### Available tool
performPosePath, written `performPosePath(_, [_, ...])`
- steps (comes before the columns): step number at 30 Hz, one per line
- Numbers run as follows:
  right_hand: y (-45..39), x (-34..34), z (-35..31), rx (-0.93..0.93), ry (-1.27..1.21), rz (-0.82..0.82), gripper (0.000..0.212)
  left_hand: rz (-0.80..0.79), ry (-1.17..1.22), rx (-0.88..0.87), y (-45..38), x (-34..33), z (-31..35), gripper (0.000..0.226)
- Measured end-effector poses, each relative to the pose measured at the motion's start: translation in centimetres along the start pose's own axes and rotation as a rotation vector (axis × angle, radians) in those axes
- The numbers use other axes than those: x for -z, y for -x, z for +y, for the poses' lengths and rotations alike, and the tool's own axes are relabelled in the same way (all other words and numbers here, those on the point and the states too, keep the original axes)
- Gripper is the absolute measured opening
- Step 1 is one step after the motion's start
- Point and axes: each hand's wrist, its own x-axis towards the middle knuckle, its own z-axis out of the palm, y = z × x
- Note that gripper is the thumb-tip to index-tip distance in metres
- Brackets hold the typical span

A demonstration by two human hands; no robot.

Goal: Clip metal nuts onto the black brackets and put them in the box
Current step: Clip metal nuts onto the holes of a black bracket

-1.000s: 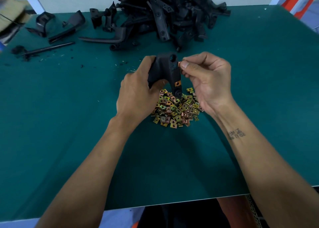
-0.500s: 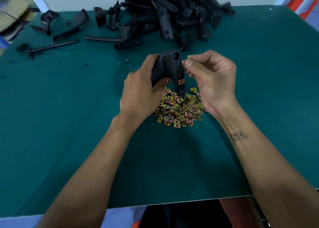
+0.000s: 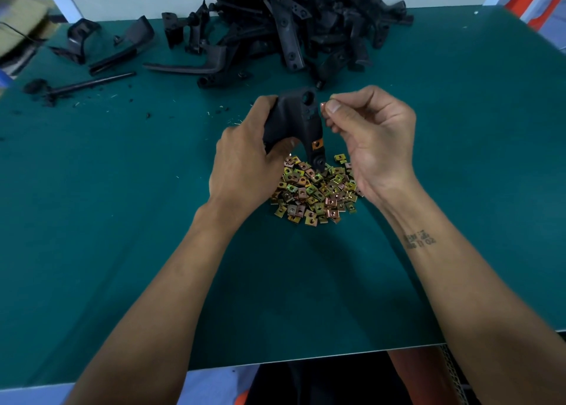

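My left hand (image 3: 245, 162) grips a black bracket (image 3: 298, 119) and holds it upright over a heap of metal nuts (image 3: 315, 190) on the green table. One copper-coloured nut (image 3: 317, 144) sits clipped on the bracket's lower leg. My right hand (image 3: 373, 138) pinches a small nut (image 3: 322, 107) between thumb and forefinger, right beside the bracket's upper right edge. The bracket's lower tip touches the heap.
A big pile of black brackets (image 3: 306, 21) lies at the table's far middle. Loose brackets (image 3: 82, 41) and a black rod (image 3: 88, 83) lie at the far left with small black debris. A cardboard box (image 3: 21, 15) shows at the far left. The table's front edge (image 3: 306, 360) runs below my forearms.
The pinched nut has drawn slightly away from the bracket's upper edge. Both hands and the bracket stay over the heap; the camera shifted a little.
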Motion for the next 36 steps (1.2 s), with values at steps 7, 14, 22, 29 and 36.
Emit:
performPosePath(7, [-0.1, 0.0, 0.2, 0.012, 0.021, -0.015, 0.016, 0.002, 0.001, 0.011, -0.1, 0.0, -0.1, 0.039])
performPosePath(14, [-0.1, -0.1, 0.4, 0.010, 0.031, -0.028, 0.011, 0.002, -0.010, -0.008, 0.0, 0.0, 0.0, 0.039])
performPosePath(22, [0.2, -0.2, 0.4, -0.031, -0.084, 0.001, 0.019, 0.008, -0.011, -0.016, 0.1, 0.0, 0.1, 0.039])
performPosePath(29, [0.4, -0.4, 0.3, -0.035, -0.062, -0.025, 0.017, 0.012, 0.019, 0.012, 0.0, 0.1, -0.1, 0.039])
performPosePath(36, [0.6, -1.0, 1.1, 0.006, -0.067, 0.017, 0.011, 0.010, 0.008, 0.006, 0.0, 0.1, 0.1, 0.040])
